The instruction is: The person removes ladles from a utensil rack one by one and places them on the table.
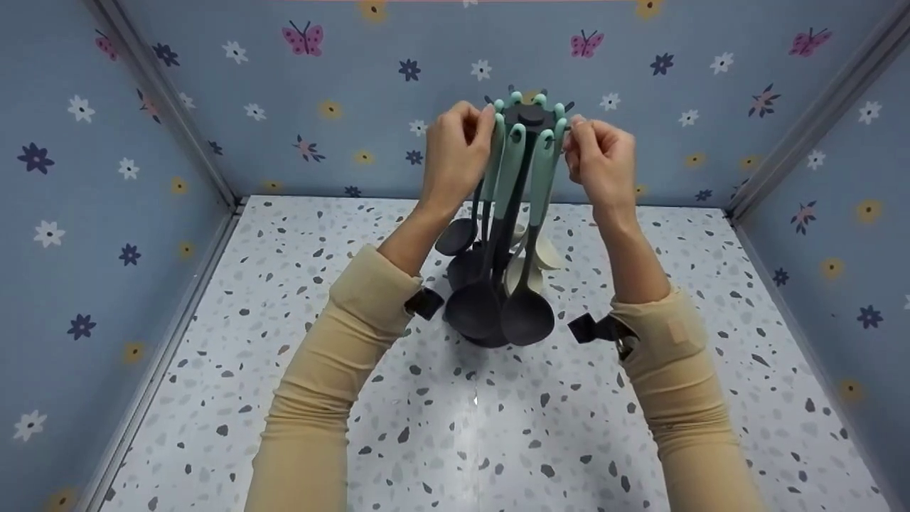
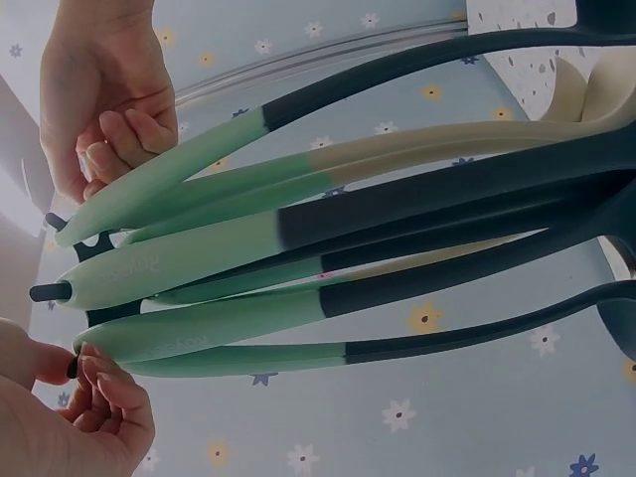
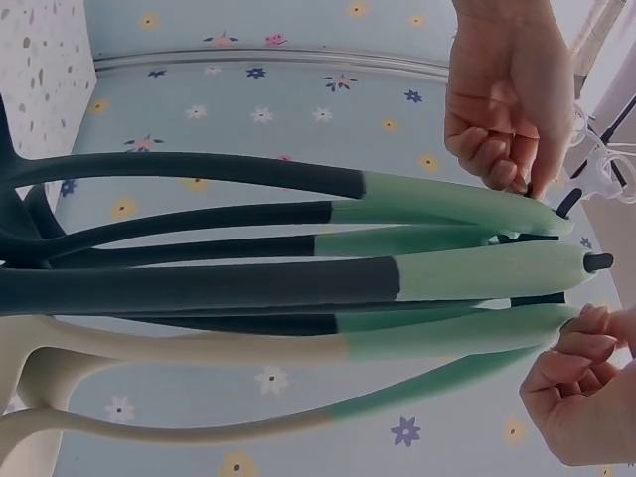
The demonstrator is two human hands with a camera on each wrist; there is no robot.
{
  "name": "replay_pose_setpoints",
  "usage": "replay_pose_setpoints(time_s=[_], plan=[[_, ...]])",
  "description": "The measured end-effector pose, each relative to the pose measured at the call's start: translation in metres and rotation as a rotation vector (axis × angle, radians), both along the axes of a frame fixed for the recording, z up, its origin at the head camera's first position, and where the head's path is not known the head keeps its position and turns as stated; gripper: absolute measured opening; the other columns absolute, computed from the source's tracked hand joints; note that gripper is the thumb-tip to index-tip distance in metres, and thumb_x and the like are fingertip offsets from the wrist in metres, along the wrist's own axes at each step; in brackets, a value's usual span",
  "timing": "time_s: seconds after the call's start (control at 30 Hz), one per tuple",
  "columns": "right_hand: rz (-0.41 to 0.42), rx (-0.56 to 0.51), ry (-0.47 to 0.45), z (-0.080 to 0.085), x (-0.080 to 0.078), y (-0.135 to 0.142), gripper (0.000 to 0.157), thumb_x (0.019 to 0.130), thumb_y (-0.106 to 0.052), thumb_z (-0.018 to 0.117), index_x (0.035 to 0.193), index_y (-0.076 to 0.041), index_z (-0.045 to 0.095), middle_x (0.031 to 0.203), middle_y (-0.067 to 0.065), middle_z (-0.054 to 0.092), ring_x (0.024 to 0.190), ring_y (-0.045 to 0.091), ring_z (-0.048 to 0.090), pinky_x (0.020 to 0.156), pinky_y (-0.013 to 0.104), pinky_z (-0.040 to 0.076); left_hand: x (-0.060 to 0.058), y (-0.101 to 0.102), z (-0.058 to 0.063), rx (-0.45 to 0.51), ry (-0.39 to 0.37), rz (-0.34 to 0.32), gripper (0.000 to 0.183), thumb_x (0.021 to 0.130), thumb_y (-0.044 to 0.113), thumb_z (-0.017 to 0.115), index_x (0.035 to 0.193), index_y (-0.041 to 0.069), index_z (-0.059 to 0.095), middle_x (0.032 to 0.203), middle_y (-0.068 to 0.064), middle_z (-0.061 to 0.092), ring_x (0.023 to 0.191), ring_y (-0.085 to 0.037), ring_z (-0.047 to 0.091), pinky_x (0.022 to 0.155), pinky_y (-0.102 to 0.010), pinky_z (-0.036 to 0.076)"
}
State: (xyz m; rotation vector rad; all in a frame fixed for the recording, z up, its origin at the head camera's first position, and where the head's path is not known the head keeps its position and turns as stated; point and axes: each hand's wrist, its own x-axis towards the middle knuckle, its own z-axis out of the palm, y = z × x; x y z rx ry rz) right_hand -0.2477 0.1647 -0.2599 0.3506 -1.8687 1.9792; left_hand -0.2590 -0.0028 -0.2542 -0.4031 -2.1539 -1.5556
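- Rising along the far and side edges of the counter, blue walls (image 1: 441, 43) are patterned with flowers and butterflies.
- The speckled counter (image 1: 483, 427) is enclosed by them.
- A black utensil rack (image 1: 519, 186) is seen midway between the counter's side edges, toward the far edge; whether its foot is set down cannot be told.
- Dark utensils (image 1: 474, 306) and pale utensils (image 1: 546, 254) are hung round it by green handles (image 1: 510, 174).
- One hook is pinched by the left hand (image 1: 455, 156), thumb and fingers clamped on its tip.
- Another, opposite, is pinched likewise by the right hand (image 1: 604, 163).
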Motion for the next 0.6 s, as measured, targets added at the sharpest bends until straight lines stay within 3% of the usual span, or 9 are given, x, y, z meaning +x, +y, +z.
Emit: replay_pose_setpoints(time_s=[0.3,0.6], plan=[[-0.023,0.074,0.073,-0.018,0.006,0.003,0.027,0.091,-0.014,0.051,0.068,-0.002,0.054,0.054,0.005,0.046,0.044,0.012,0.038,0.040,0.020,0.033,-0.001,0.000,-0.008,0.034,0.117,-0.008,0.017,0.089,0.018,0.054,0.092,0.001,0.056,0.084,-0.005,0.054,0.074,-0.014,0.050,0.060,-0.018,0.041],[-0.119,0.225,0.140,-0.021,0.037,-0.004,0.020,0.090,-0.003,0.048,0.077,0.010,0.054,0.061,0.014,0.051,0.048,0.013,0.043,0.043,0.017,0.037,-0.001,0.003,-0.011,0.054,0.171,-0.048,0.023,0.086,0.014,0.059,0.103,-0.002,0.062,0.095,-0.009,0.057,0.084,-0.014,0.055,0.067,-0.018,0.046]])
